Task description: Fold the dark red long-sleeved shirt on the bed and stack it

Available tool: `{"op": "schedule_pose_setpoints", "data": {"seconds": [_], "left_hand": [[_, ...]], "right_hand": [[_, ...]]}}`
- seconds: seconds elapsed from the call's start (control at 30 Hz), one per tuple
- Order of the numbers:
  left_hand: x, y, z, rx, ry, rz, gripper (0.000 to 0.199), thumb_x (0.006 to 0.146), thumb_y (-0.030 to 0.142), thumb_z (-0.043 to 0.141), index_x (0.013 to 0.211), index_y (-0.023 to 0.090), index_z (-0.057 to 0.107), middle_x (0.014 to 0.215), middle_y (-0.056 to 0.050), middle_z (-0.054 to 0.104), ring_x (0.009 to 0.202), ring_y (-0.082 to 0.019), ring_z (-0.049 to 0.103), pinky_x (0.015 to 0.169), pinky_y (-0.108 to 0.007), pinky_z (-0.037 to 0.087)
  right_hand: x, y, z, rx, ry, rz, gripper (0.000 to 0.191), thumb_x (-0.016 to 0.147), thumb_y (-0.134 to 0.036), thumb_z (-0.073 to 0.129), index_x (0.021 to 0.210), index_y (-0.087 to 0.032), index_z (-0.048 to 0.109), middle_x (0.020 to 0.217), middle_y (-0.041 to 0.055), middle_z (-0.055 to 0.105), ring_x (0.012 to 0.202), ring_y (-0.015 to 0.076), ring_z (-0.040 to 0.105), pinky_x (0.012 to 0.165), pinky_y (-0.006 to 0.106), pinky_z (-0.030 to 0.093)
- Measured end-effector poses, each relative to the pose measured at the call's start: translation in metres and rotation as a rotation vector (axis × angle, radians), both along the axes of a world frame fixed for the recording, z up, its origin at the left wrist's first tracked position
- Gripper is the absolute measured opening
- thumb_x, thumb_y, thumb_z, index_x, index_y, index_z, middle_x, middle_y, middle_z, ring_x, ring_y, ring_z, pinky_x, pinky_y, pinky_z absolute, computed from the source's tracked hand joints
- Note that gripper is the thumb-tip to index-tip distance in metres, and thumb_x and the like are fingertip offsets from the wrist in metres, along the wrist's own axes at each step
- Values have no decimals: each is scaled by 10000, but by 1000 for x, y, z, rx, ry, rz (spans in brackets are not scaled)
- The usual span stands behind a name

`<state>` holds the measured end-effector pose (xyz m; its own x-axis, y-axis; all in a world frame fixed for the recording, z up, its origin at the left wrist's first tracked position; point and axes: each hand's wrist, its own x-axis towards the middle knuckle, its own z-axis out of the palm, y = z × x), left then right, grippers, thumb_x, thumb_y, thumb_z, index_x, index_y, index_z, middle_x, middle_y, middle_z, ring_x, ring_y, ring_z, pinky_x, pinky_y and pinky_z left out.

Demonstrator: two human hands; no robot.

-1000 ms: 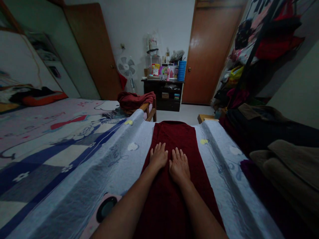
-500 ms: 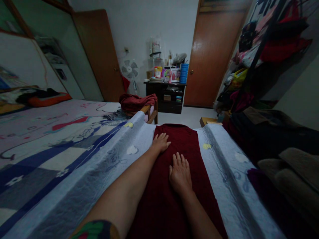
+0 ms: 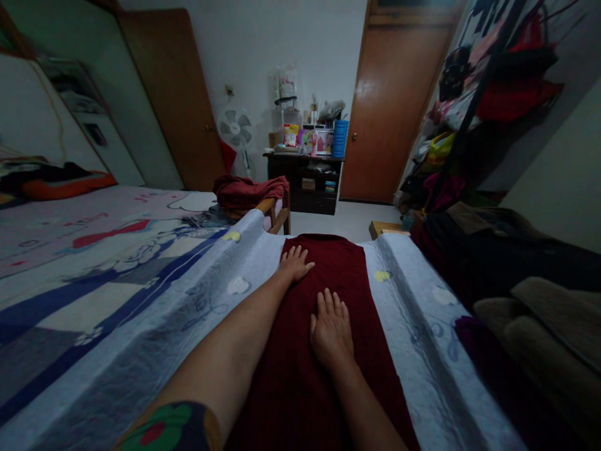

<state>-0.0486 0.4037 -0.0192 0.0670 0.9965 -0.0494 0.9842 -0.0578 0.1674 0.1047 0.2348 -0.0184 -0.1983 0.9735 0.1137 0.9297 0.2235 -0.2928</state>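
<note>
A dark red garment lies long and flat on a pale quilted cover, its far edge near the cover's far end. My left hand rests palm down on the garment's upper left part, fingers spread and holding nothing. Nearer to me and to the right, my right hand lies flat on the middle of the cloth, fingers stretched forward. Both forearms reach in over the garment from the bottom of the view.
Folded dark clothes are piled on the right. Reddish cloth lies at a wooden frame. A patterned bedspread spreads left. Behind stand a fan, a dark cabinet and hanging bags.
The whole view has shifted slightly, so the scene sits a little further left. Both hands remain at about the same places on the garment.
</note>
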Motion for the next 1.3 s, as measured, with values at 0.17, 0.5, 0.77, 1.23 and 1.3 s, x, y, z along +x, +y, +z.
{"op": "schedule_pose_setpoints", "data": {"seconds": [0.17,0.5,0.77,1.23,1.3], "left_hand": [[-8,-3,6,46,30,50,675,952,558,201,1518,189,214,1609,-103,122,1480,-251,77,1172,-489,118],[-15,13,2,-14,69,69,723,918,635,238,1514,227,243,1598,-131,166,1467,-307,136,1156,-488,168],[-4,0,17,96,110,30,616,943,494,314,1480,192,320,1601,-125,157,1476,-304,75,1168,-527,78],[11,-41,1,83,57,-95,670,930,574,299,1462,168,338,1578,-127,241,1467,-268,158,1170,-511,137],[15,-48,6,126,72,-99,624,936,531,323,1447,174,366,1573,-125,258,1465,-267,165,1174,-514,112]], "right_hand": [[0,-2,2,-9,13,3,575,925,-295,378,1473,-123,364,1563,102,264,1448,282,197,1163,444,125],[0,-2,4,-16,14,-3,569,930,-295,369,1476,-134,358,1567,86,262,1449,269,194,1163,430,119],[0,-2,3,-11,17,-8,573,926,-299,368,1472,-128,364,1566,87,266,1448,272,196,1163,431,114],[-1,-3,4,0,9,-30,576,921,-304,414,1469,-133,372,1563,132,258,1453,279,184,1160,426,119],[-1,-3,5,1,13,-44,575,916,-305,426,1465,-136,382,1563,147,253,1456,289,171,1155,434,130]]}}
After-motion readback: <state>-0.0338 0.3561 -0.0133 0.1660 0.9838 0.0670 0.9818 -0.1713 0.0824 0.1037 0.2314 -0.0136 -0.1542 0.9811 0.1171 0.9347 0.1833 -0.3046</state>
